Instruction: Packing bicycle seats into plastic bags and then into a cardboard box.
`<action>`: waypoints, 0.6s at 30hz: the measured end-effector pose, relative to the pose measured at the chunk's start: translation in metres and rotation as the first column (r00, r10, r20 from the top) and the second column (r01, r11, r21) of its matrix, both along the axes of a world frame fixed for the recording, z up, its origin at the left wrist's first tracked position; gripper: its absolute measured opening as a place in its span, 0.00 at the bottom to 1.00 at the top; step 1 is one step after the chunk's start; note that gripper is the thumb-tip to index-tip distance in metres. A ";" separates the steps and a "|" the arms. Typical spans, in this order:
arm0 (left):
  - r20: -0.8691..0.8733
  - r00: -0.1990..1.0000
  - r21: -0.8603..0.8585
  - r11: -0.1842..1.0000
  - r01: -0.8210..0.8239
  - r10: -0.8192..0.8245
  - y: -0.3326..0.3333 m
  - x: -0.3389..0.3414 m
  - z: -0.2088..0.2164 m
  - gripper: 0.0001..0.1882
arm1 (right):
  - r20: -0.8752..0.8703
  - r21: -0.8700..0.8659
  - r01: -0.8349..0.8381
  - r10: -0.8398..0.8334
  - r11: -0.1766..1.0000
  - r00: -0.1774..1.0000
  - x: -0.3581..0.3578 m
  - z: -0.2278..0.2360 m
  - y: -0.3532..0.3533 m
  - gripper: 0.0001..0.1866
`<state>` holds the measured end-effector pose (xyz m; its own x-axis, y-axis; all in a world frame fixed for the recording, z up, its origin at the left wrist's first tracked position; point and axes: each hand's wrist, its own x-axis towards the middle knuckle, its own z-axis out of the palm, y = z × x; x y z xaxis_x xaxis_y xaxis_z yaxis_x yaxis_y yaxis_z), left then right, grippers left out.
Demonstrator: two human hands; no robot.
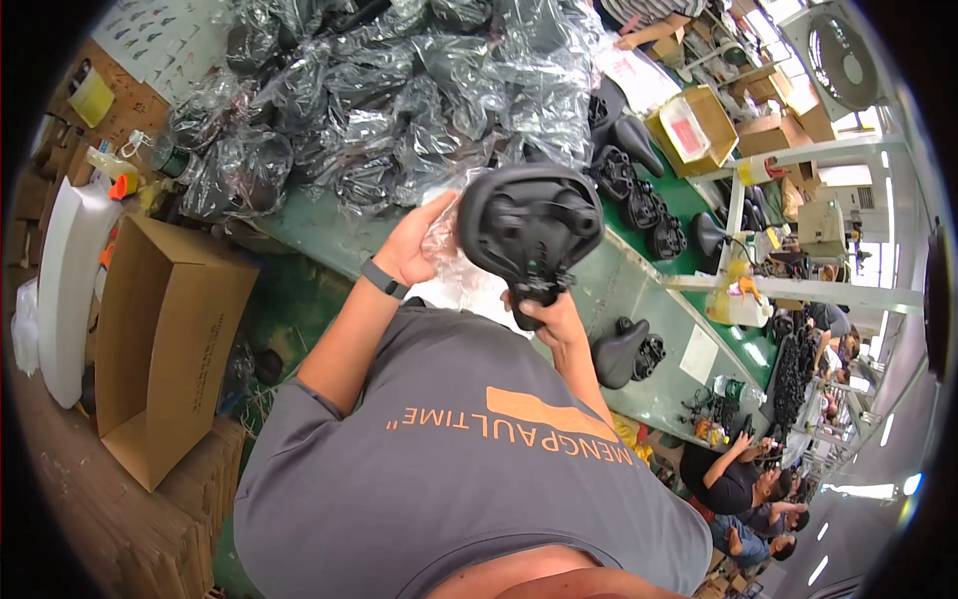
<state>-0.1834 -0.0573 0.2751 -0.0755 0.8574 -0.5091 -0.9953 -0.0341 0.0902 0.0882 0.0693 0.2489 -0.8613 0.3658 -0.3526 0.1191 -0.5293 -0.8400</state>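
Note:
A black bicycle saddle (529,225) is held up in front of my chest, its underside with rails and springs showing. My right hand (555,317) is closed round its narrow nose. At the saddle's wide end, my left hand (411,245) grips a crumpled clear plastic bag (454,262), which lies against the saddle's left side. Some of the left fingers are hidden behind the bag. Just beyond both hands, a heap of saddles wrapped in clear plastic (399,100) covers the far part of the green workbench (324,232).
Unwrapped saddles (639,190) lie along the bench to the right, with two more (627,354) near my right forearm. An open cardboard box (180,339) stands at left. A yellow carton (694,130) sits far right. Co-workers (743,479) work at the right.

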 end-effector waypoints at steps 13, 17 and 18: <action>-0.574 0.818 0.096 0.995 0.031 0.030 0.008 -0.044 -0.005 0.23 | 0.089 0.607 0.058 -0.140 0.793 0.986 -0.048 0.024 0.017 0.36; -0.964 -0.165 0.242 0.949 -0.200 0.211 0.027 -0.048 0.031 0.12 | 0.371 0.880 -0.246 -0.266 0.407 0.890 -0.069 0.043 0.010 0.58; -0.748 -0.586 0.399 0.916 -0.024 0.311 0.031 -0.044 0.034 0.13 | 0.407 0.863 -0.252 -0.306 0.438 0.861 -0.076 0.040 0.006 0.61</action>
